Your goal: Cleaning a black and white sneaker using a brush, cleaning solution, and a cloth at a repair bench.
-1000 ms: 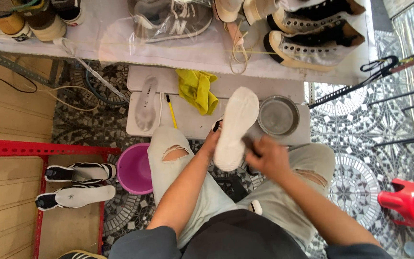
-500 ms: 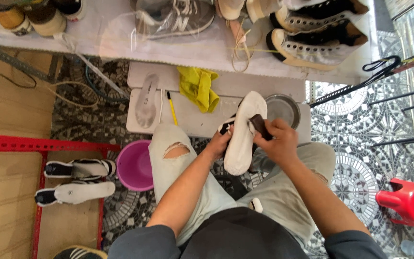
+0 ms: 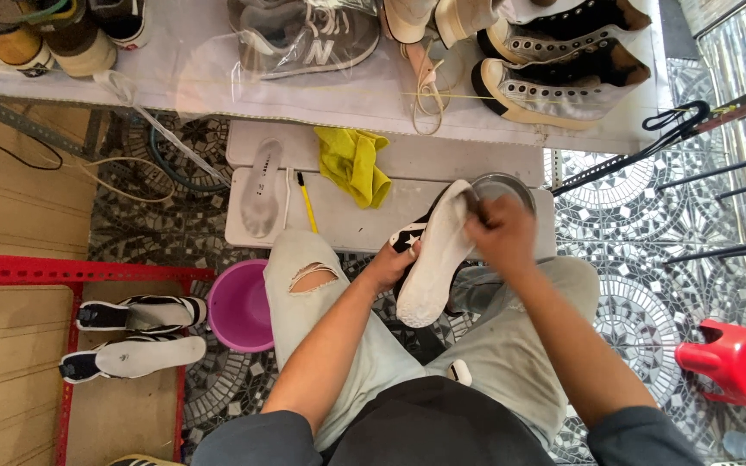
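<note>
while held sole-up – shoe (image 3: 436, 255), long axis diagonal, toe up-right

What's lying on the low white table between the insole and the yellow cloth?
A yellow pencil lies between the insole and cloth, seen in the head view.

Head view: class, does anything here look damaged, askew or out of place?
The trousers have a ragged tear at the left knee. A loose insole lies on the white board beside a crumpled yellow cloth. Two black-and-white shoes lie tipped on their sides.
</note>
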